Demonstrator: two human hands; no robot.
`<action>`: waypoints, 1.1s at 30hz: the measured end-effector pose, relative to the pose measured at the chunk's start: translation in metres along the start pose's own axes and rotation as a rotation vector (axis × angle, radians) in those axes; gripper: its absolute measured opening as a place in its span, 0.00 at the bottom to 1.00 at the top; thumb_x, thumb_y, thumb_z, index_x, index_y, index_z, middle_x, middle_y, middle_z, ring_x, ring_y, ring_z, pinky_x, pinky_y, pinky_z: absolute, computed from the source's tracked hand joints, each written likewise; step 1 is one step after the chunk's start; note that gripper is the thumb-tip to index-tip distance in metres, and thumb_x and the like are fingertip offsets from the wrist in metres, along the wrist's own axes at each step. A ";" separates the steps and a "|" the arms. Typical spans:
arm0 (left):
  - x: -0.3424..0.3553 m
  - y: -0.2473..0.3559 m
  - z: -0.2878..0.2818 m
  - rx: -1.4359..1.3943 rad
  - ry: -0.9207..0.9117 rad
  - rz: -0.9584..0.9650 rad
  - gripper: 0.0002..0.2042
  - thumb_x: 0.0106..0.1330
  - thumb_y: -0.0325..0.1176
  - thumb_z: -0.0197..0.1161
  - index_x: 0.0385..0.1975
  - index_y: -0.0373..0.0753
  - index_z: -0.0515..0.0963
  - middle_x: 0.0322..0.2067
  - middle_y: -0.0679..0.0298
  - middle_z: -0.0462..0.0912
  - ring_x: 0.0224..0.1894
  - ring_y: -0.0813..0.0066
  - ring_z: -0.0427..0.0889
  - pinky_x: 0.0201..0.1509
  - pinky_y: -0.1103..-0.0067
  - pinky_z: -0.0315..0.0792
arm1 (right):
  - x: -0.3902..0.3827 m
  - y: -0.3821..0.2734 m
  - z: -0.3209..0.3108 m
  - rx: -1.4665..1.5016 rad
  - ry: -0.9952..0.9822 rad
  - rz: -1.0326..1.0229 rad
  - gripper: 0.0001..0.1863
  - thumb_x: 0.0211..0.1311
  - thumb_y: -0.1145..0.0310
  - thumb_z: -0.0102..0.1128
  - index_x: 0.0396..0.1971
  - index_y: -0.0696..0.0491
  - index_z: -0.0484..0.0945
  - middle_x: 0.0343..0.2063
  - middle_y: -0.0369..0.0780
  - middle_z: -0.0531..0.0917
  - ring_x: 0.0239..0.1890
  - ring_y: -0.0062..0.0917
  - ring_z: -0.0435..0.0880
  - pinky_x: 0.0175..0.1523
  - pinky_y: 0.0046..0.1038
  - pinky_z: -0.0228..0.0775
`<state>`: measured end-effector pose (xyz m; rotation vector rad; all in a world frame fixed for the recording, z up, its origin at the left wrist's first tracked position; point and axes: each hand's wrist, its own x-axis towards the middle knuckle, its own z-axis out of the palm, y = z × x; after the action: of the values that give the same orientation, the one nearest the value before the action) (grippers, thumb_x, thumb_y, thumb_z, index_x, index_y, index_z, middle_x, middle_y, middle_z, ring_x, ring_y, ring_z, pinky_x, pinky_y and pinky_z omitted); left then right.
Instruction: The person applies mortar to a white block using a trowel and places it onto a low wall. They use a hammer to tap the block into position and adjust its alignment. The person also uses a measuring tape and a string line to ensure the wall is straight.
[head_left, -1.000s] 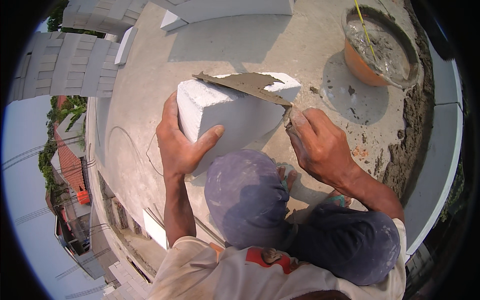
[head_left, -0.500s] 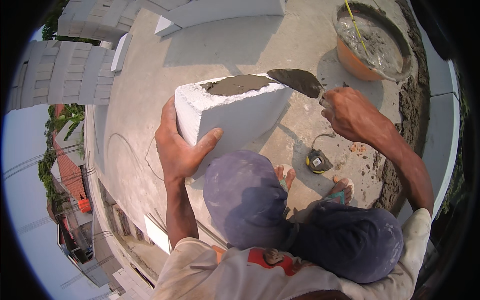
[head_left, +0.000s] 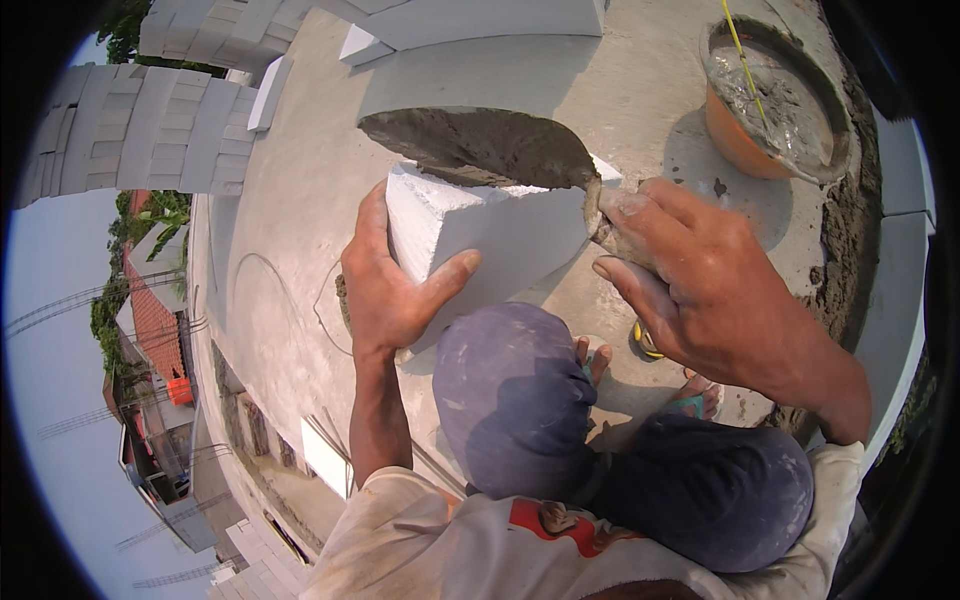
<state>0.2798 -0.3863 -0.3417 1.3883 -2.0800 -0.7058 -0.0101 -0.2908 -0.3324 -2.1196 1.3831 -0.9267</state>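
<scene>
My left hand (head_left: 395,300) grips the left end of a white lightweight concrete block (head_left: 510,240), thumb on the near face and fingers round the far side. The block stands upright just beyond my knee. In my right hand (head_left: 705,275) is the handle of a trowel (head_left: 490,145). Its broad blade, coated in grey mortar, is tilted over the block's top edge and hides most of that surface. Some mortar shows along the blade's lower edge, against the block.
An orange bucket (head_left: 740,140) of wet mortar, crossed by a yellow line, stands at the far right. Beneath my right hand a yellow-black tape measure (head_left: 648,340) partly shows. Stacked blocks (head_left: 180,130) rise at far left. Mortar runs along the low block wall (head_left: 895,275) at right.
My right hand has brought the trowel left and turned its blade up over the block top, covering the mortar patch seen there before. My left hand keeps its grip. The whole view has shifted slightly.
</scene>
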 end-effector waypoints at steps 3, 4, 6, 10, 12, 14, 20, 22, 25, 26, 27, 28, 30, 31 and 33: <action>0.001 -0.002 -0.001 -0.037 -0.001 -0.028 0.47 0.45 0.47 0.77 0.66 0.28 0.69 0.51 0.43 0.85 0.52 0.51 0.87 0.59 0.66 0.78 | -0.021 0.032 0.066 -0.044 0.151 -0.083 0.24 0.59 0.74 0.72 0.53 0.63 0.76 0.34 0.47 0.79 0.31 0.40 0.84 0.34 0.36 0.79; 0.001 -0.005 -0.004 -0.023 -0.001 -0.025 0.47 0.45 0.48 0.77 0.66 0.28 0.69 0.51 0.43 0.85 0.52 0.51 0.87 0.59 0.66 0.78 | -0.034 0.041 0.078 -0.034 0.147 -0.122 0.25 0.58 0.75 0.72 0.55 0.64 0.76 0.34 0.46 0.79 0.30 0.39 0.83 0.33 0.35 0.79; -0.001 -0.012 -0.008 0.007 -0.003 -0.019 0.48 0.44 0.49 0.77 0.66 0.28 0.69 0.50 0.43 0.85 0.52 0.52 0.87 0.58 0.66 0.79 | -0.060 0.051 0.084 -0.013 0.205 -0.149 0.25 0.58 0.75 0.73 0.55 0.64 0.77 0.34 0.44 0.78 0.30 0.37 0.83 0.32 0.35 0.78; -0.006 -0.012 -0.011 0.072 -0.001 0.030 0.48 0.44 0.50 0.77 0.65 0.28 0.70 0.50 0.44 0.85 0.51 0.53 0.88 0.57 0.67 0.79 | -0.057 0.055 0.074 -0.101 0.277 -0.151 0.26 0.57 0.76 0.70 0.57 0.65 0.77 0.34 0.41 0.77 0.32 0.32 0.82 0.30 0.32 0.77; -0.007 -0.010 -0.006 0.073 -0.002 -0.001 0.48 0.44 0.50 0.78 0.65 0.28 0.70 0.50 0.44 0.85 0.51 0.54 0.88 0.57 0.67 0.79 | -0.035 0.053 0.073 -0.284 0.289 -0.205 0.30 0.56 0.76 0.67 0.61 0.65 0.76 0.33 0.40 0.77 0.33 0.30 0.81 0.29 0.30 0.76; -0.005 -0.005 -0.003 0.086 -0.001 0.028 0.47 0.45 0.49 0.78 0.65 0.28 0.70 0.50 0.44 0.85 0.50 0.55 0.88 0.57 0.67 0.79 | -0.024 0.056 0.071 -0.426 0.284 -0.219 0.33 0.55 0.77 0.65 0.64 0.65 0.75 0.33 0.39 0.76 0.33 0.28 0.80 0.29 0.29 0.76; -0.007 -0.009 -0.005 0.011 0.013 0.004 0.47 0.47 0.48 0.79 0.66 0.29 0.69 0.50 0.48 0.84 0.51 0.57 0.86 0.57 0.66 0.78 | -0.056 0.095 0.097 -0.537 0.183 0.004 0.28 0.56 0.78 0.63 0.60 0.62 0.77 0.36 0.40 0.76 0.37 0.29 0.81 0.34 0.31 0.79; -0.008 -0.014 -0.006 -0.001 0.025 0.017 0.46 0.47 0.47 0.78 0.67 0.30 0.69 0.50 0.48 0.84 0.51 0.56 0.86 0.57 0.67 0.78 | -0.072 0.122 0.117 -0.445 0.188 0.086 0.20 0.59 0.79 0.63 0.52 0.61 0.80 0.38 0.43 0.78 0.39 0.35 0.83 0.36 0.35 0.81; -0.011 -0.027 -0.009 0.011 0.039 0.026 0.47 0.46 0.49 0.78 0.67 0.31 0.69 0.51 0.49 0.83 0.52 0.56 0.85 0.57 0.66 0.77 | -0.096 0.146 0.130 -0.452 0.140 0.188 0.16 0.59 0.80 0.63 0.48 0.61 0.80 0.39 0.43 0.79 0.40 0.36 0.84 0.37 0.36 0.82; -0.014 -0.030 -0.010 0.016 0.046 0.029 0.47 0.46 0.49 0.78 0.67 0.31 0.69 0.50 0.49 0.83 0.51 0.56 0.85 0.57 0.65 0.77 | -0.106 0.147 0.132 -0.419 0.135 0.211 0.15 0.59 0.80 0.64 0.47 0.60 0.80 0.38 0.44 0.79 0.38 0.38 0.84 0.37 0.37 0.82; -0.016 -0.032 -0.011 0.021 0.055 0.035 0.48 0.46 0.50 0.78 0.67 0.31 0.69 0.50 0.49 0.83 0.51 0.56 0.84 0.57 0.65 0.77 | -0.115 0.144 0.127 -0.410 0.122 0.222 0.15 0.58 0.80 0.65 0.47 0.60 0.80 0.38 0.44 0.79 0.38 0.38 0.84 0.38 0.37 0.82; -0.018 -0.035 -0.014 0.024 0.026 0.039 0.49 0.45 0.53 0.77 0.67 0.31 0.69 0.50 0.49 0.82 0.52 0.56 0.84 0.58 0.64 0.76 | -0.124 0.138 0.118 -0.402 0.109 0.234 0.15 0.58 0.79 0.65 0.46 0.60 0.80 0.38 0.44 0.79 0.38 0.38 0.84 0.38 0.37 0.82; -0.020 -0.042 -0.017 0.041 0.030 0.088 0.48 0.45 0.53 0.77 0.67 0.31 0.69 0.51 0.49 0.82 0.53 0.55 0.83 0.59 0.64 0.75 | -0.138 0.125 0.083 -0.350 0.031 0.301 0.16 0.58 0.77 0.69 0.47 0.60 0.81 0.39 0.45 0.80 0.38 0.41 0.85 0.39 0.38 0.82; -0.022 -0.044 -0.016 0.045 0.032 0.116 0.48 0.45 0.53 0.77 0.66 0.30 0.69 0.51 0.49 0.81 0.53 0.55 0.83 0.59 0.64 0.75 | -0.139 0.121 0.063 -0.322 0.067 0.331 0.16 0.60 0.75 0.69 0.48 0.60 0.81 0.41 0.46 0.81 0.39 0.41 0.86 0.40 0.39 0.82; -0.024 -0.040 -0.016 0.031 0.041 0.091 0.49 0.45 0.55 0.78 0.66 0.29 0.70 0.54 0.49 0.80 0.56 0.56 0.81 0.62 0.64 0.73 | -0.141 0.111 0.017 -0.297 0.147 0.394 0.16 0.64 0.69 0.69 0.50 0.60 0.82 0.45 0.46 0.83 0.42 0.41 0.87 0.41 0.40 0.83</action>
<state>0.3245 -0.3797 -0.3613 1.3048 -2.1158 -0.6051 -0.1046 -0.2058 -0.4603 -1.8941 2.0298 -0.7652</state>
